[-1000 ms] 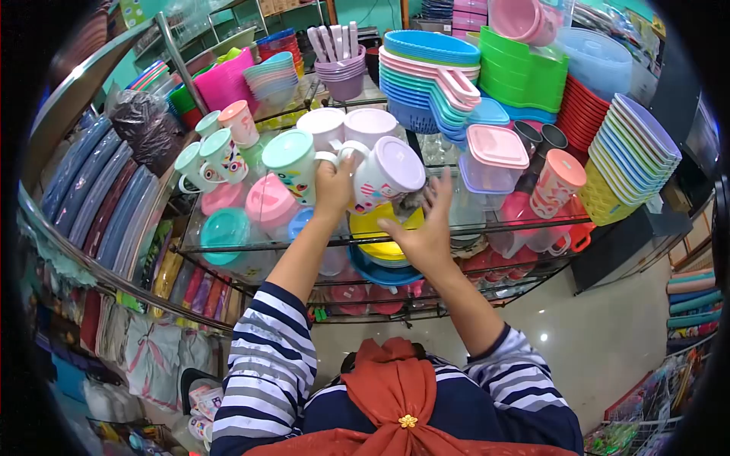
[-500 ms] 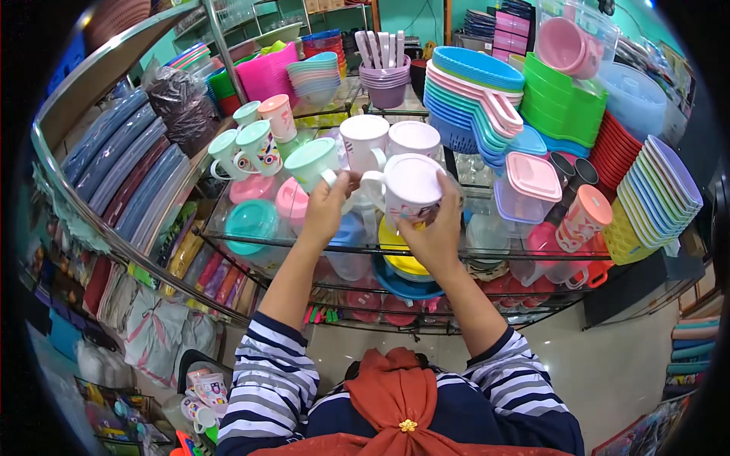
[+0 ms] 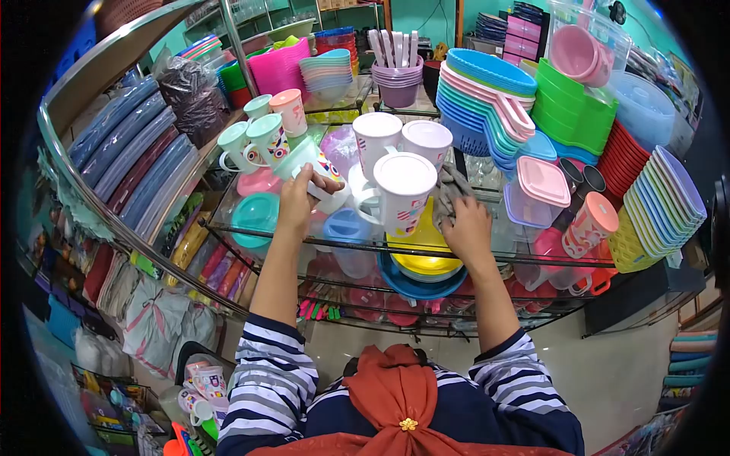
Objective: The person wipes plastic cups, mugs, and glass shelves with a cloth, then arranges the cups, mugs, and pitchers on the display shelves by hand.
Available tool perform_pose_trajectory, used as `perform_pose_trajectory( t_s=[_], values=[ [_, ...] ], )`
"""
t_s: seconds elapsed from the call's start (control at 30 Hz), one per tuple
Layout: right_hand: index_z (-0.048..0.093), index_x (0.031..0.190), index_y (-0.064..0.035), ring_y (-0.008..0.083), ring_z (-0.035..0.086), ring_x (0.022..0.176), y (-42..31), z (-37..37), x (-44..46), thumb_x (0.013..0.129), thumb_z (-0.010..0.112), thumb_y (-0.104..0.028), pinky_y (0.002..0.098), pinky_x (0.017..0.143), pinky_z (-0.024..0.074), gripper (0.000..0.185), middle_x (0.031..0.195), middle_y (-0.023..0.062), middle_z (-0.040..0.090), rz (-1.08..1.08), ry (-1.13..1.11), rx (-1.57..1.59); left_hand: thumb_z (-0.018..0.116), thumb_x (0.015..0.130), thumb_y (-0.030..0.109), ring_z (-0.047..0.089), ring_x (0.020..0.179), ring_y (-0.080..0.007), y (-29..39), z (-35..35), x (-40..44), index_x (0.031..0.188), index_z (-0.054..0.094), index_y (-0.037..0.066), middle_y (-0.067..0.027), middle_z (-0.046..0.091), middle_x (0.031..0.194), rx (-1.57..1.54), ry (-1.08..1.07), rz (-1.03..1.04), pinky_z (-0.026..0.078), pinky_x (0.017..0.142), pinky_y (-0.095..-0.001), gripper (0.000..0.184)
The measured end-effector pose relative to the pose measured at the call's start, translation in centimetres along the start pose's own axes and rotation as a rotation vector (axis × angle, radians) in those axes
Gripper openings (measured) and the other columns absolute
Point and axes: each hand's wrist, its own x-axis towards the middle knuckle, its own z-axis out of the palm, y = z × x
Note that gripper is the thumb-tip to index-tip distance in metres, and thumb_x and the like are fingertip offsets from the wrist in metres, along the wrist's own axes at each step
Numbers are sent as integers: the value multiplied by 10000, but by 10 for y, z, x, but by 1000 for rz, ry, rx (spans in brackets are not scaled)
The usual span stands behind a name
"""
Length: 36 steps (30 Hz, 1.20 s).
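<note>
My left hand (image 3: pixel 298 201) is closed around a mug with a pale green lid (image 3: pixel 293 159), which leans to one side above the glass shelf. A white mug with a pale lid and a colourful print (image 3: pixel 405 190) stands upright near the front edge, between my hands. Just right of it, the fingers of my right hand (image 3: pixel 468 228) are curled on a crumpled grey cloth (image 3: pixel 454 186). Behind stand two more pale-lidded mugs, a printed one (image 3: pixel 376 144) and a plain-looking one (image 3: pixel 426 142). Several green-lidded mugs (image 3: pixel 266 140) and a peach-lidded mug (image 3: pixel 288 112) are at the left.
Stacked blue and pink baskets (image 3: pixel 487 83) and a pink-lidded container (image 3: pixel 538 190) are at the right. A peach-lidded pitcher (image 3: pixel 591 220) stands near the right front. Yellow bowls (image 3: pixel 426 251) sit under the glass. The rack's black front rail (image 3: pixel 342 243) runs below my hands.
My right hand has let go of the white mug, which now stands on the shelf, and moved right onto the grey cloth. My left hand has lifted and tilted the green-lidded mug leftward.
</note>
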Motion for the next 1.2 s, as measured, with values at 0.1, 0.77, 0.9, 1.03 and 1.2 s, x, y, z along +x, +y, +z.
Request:
perform_pose_trajectory(
  t_s=[0.1,0.77,0.9,1.03,1.2],
  values=[
    [537,1043,-15,359,527,902,8,5,3,713,591,-123,458,783,433,352,957,156,546,112,-41,-86,407,941,344,650,748,-280,10,-1,11,711,478,50,-147,613,697,146,23,-112,502,749,-371,380],
    [568,951,19,279,566,848,-162,-75,19,750,581,-32,323,747,446,209,934,168,553,-426,185,568,630,799,112,536,932,-191,34,-39,-91,684,446,33,-119,574,1002,345,238,819,404,852,-320,230],
    [601,942,-6,313,551,893,-198,-27,27,709,591,-9,357,803,437,233,998,154,570,-547,-108,861,658,771,80,576,865,-200,29,-32,-111,682,442,20,-132,587,954,584,160,849,446,799,-316,241],
    [609,931,-14,314,536,932,-209,-31,20,658,581,42,380,824,432,280,996,123,580,-777,-211,817,643,807,133,568,865,-181,32,-56,-120,686,452,27,-126,577,951,468,266,773,447,817,-314,250],
    [608,907,-6,307,546,917,-214,-14,32,654,560,67,375,793,441,267,965,122,586,-690,-188,686,667,774,101,624,904,-249,32,-76,-130,680,472,20,-117,601,873,353,181,778,484,814,-346,232]
  ],
)
